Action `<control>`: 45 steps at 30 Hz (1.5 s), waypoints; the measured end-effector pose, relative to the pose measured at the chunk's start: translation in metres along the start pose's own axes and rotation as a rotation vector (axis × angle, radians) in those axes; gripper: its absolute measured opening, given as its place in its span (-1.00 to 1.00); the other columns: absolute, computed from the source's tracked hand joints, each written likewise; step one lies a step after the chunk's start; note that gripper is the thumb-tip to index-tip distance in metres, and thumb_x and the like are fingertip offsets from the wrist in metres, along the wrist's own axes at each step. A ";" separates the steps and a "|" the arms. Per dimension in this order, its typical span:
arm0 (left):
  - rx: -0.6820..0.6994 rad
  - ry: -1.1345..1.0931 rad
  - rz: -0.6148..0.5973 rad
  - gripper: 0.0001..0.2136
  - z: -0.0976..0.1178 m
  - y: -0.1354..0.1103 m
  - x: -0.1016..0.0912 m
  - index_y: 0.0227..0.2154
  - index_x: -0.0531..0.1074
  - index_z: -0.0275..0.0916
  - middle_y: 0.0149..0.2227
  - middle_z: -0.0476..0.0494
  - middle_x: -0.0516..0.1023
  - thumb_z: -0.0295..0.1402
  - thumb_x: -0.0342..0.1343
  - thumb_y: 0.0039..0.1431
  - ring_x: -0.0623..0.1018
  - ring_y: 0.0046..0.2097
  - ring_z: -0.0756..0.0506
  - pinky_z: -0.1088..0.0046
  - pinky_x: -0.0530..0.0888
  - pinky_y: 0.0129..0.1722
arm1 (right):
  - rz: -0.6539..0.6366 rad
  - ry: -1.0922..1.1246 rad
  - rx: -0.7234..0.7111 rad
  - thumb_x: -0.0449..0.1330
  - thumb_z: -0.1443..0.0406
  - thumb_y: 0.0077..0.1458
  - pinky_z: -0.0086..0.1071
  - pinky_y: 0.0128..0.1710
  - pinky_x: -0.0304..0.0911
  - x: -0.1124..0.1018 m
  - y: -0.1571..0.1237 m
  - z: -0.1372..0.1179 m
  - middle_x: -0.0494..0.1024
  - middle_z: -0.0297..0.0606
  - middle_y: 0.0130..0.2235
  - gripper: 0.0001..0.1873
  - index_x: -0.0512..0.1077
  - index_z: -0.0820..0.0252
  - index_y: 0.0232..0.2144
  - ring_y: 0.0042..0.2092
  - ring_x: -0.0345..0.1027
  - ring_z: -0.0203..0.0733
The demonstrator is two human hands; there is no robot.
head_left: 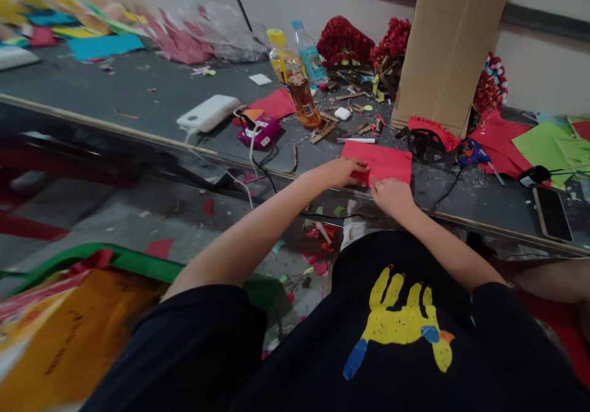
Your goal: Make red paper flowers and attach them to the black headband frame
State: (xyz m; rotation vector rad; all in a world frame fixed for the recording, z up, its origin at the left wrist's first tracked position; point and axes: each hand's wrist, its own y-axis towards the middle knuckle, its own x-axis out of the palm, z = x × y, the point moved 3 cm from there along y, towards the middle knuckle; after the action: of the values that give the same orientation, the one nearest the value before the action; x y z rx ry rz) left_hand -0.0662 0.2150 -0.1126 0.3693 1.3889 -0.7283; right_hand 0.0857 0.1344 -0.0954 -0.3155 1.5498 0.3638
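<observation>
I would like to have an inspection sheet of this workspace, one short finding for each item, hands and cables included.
Surface: dark tabletop, strewn with wood pieces behind the work.
Job's things: red paper sheet, lying near the table's front edge.
Clutter: yellow-capped bottle and blue-capped bottle behind the sheet; blue glue gun and phone to its right.
Hands: left hand on the sheet's left part; right hand at its near edge. Any pinch on the paper cannot be told.
Cables: white cable over the front edge; black cable from the glue gun.
Surroundings: tall cardboard standing behind; green-rimmed container at left; red scrap on the floor.
</observation>
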 end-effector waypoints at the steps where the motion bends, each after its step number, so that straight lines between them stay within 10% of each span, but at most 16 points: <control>1: 0.005 -0.001 0.001 -0.56 -0.001 0.000 0.001 0.11 0.36 -0.19 0.24 -0.20 0.27 -0.15 0.05 0.21 0.35 0.19 -0.13 0.46 0.26 0.13 | -0.036 0.006 -0.009 -0.17 0.25 0.28 -0.30 -0.29 0.29 0.002 0.001 -0.009 0.58 0.01 -0.23 -0.54 0.31 0.30 0.10 -0.18 0.48 -0.05; 6: 0.013 -0.025 0.008 -0.53 -0.003 -0.001 0.005 0.13 0.33 -0.21 0.25 -0.22 0.24 -0.14 0.05 0.21 0.32 0.21 -0.15 0.43 0.23 0.17 | -0.077 -0.005 0.007 -0.22 0.28 0.28 -0.28 -0.31 0.31 0.009 0.002 -0.023 0.60 0.08 -0.30 -0.49 0.30 0.42 0.11 -0.23 0.53 -0.02; 18: -0.004 -0.081 0.005 -0.46 -0.038 -0.023 0.004 0.20 0.25 -0.16 0.32 -0.24 0.09 -0.10 0.06 0.19 0.21 0.28 -0.23 0.22 0.16 0.25 | -0.097 -0.079 0.225 -0.15 0.19 0.25 -0.28 -0.28 0.30 0.008 -0.042 0.039 0.63 -0.02 -0.27 -0.47 0.19 0.11 0.23 -0.23 0.54 -0.04; 34: -0.039 -0.059 -0.024 -0.46 -0.071 -0.036 0.002 0.15 0.31 -0.18 0.31 -0.28 0.08 -0.13 0.10 0.11 0.22 0.28 -0.22 0.23 0.19 0.23 | -0.071 0.036 0.299 -0.09 0.18 0.22 -0.34 -0.28 0.27 -0.002 -0.056 0.071 0.63 -0.12 -0.30 -0.57 0.58 0.06 -0.21 -0.25 0.52 -0.09; 41: 0.026 0.037 0.058 -0.45 -0.005 -0.019 -0.016 0.16 0.30 -0.22 0.29 -0.25 0.14 -0.13 0.09 0.12 0.16 0.31 -0.22 0.27 0.13 0.27 | 0.262 0.250 0.159 -0.03 0.23 0.23 -0.39 -0.09 0.23 0.003 -0.044 0.080 0.57 -0.17 -0.17 -0.65 0.53 0.17 -0.18 -0.09 0.40 -0.18; 45: 0.092 -0.003 0.100 -0.36 0.045 0.002 -0.004 0.24 0.15 -0.26 0.32 -0.26 0.07 0.00 -0.02 0.19 0.11 0.33 -0.18 0.28 0.06 0.29 | 0.242 0.237 -0.011 -0.02 0.23 0.25 -0.28 0.05 0.18 0.021 -0.042 0.066 0.50 -0.10 0.03 -0.62 0.48 0.24 -0.04 0.05 0.32 -0.11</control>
State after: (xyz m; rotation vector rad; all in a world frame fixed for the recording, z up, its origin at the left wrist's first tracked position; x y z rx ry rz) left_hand -0.0305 0.1891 -0.1010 0.5069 1.3276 -0.7113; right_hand 0.1632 0.1242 -0.1179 -0.1840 1.8256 0.5396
